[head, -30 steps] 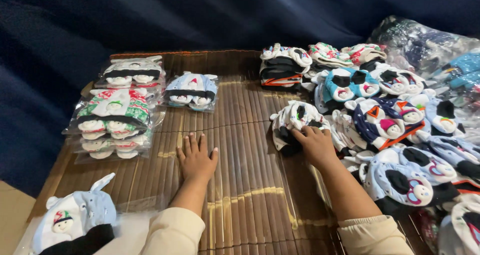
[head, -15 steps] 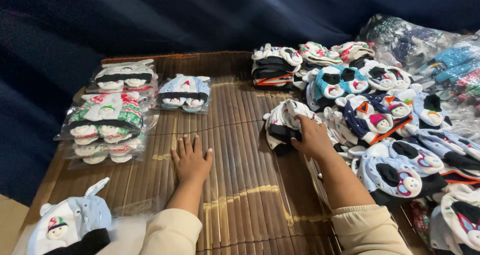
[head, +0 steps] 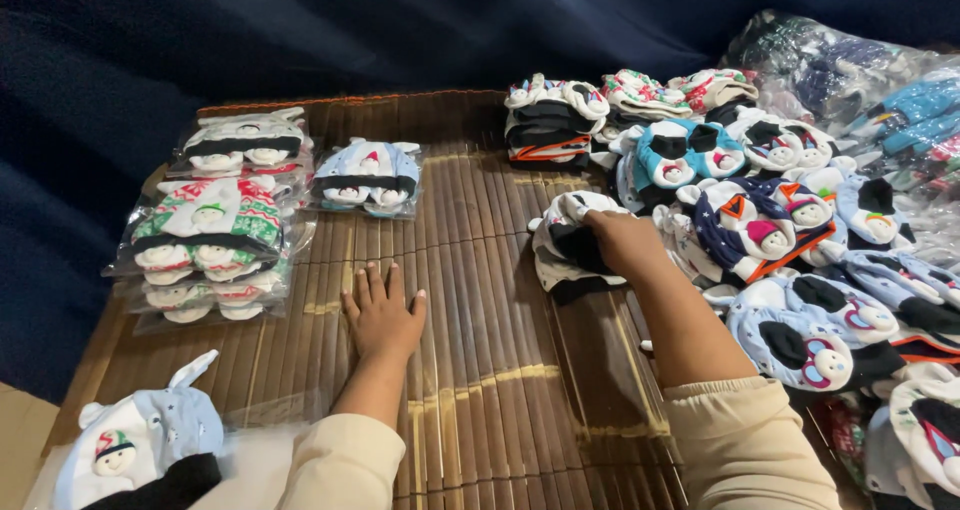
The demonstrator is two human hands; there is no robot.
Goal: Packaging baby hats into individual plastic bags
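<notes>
**Clerk:** Fingers point(head: 372, 282) of the left hand point(head: 385, 320), head view: spread flat, palm down on the bamboo mat point(head: 480, 390) covering the worktop, gripping nothing. Entry?

**Checker:** Entered. Right hand point(head: 622, 242)?

**Clerk:** Fingers curled and closed over a small stack of knit baby caps point(head: 565, 245), white and black, lying on the mat just left of the big heap. Fingertips are buried in the dark fold at the top of the stack; the rest of the stack shows left of and below the hand.

**Checker:** And relative to the left hand?

**Clerk:** Stack sits up and to the right of it, apart, with bare mat between.

**Checker:** Remaining stock, same view?

**Clerk:** Item: bagged caps point(head: 365, 178), pale blue with snowman figures, one clear packet, far side of the mat, beyond the left hand. Item: pile of bagged caps point(head: 215, 235), white, green and red, several packets stacked at the mat's left edge. Item: loose heap of caps point(head: 790, 230), blue, white and navy with snowman faces, along the right side, touching the right forearm. Item: folded stack point(head: 550, 120), black, white and orange, at the far edge. Item: pale blue cap point(head: 140, 445) with ears, near left corner, beside the left sleeve point(head: 345, 460). Item: clear bags of blue goods point(head: 880, 90), far right corner.
</notes>
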